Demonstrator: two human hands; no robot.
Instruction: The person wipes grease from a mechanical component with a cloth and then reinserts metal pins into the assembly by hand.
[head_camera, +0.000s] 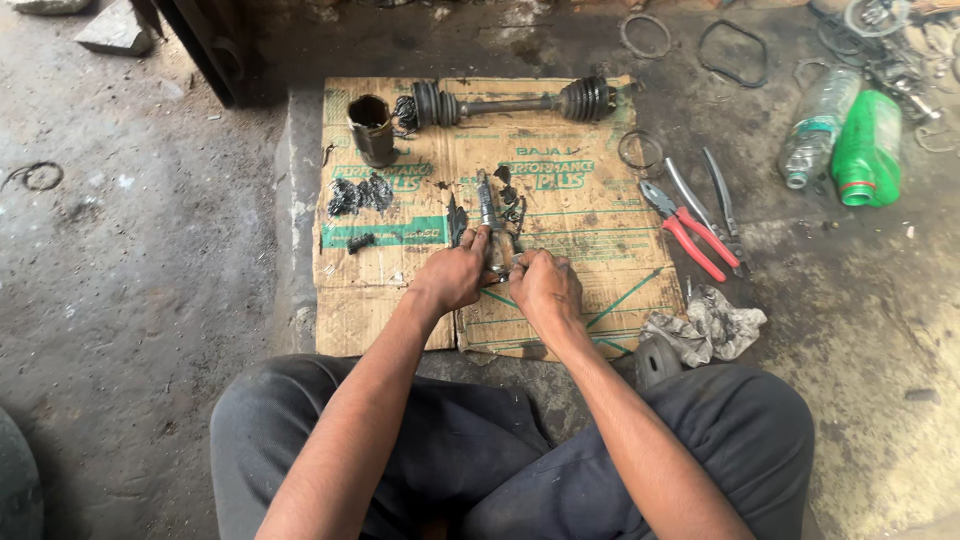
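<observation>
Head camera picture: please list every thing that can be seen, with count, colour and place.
metal shaft piece: one, grey and greasy, middle of the cardboard, held by both hands
cardboard sheet: one, brown with green print, flat on the floor
drive axle with rubber boots: one, black and grey, far edge of the cardboard
joint cup: one, dark metal, upright, far left of the cardboard
grease lumps: several, black, left part of the cardboard
pliers: one, red handles, on the floor right of the cardboard
rag: one, grey, near the right knee
green bottle: one, lying far right
clear bottle: one, beside the green bottle
left hand: on the shaft piece
right hand: on the shaft piece
</observation>
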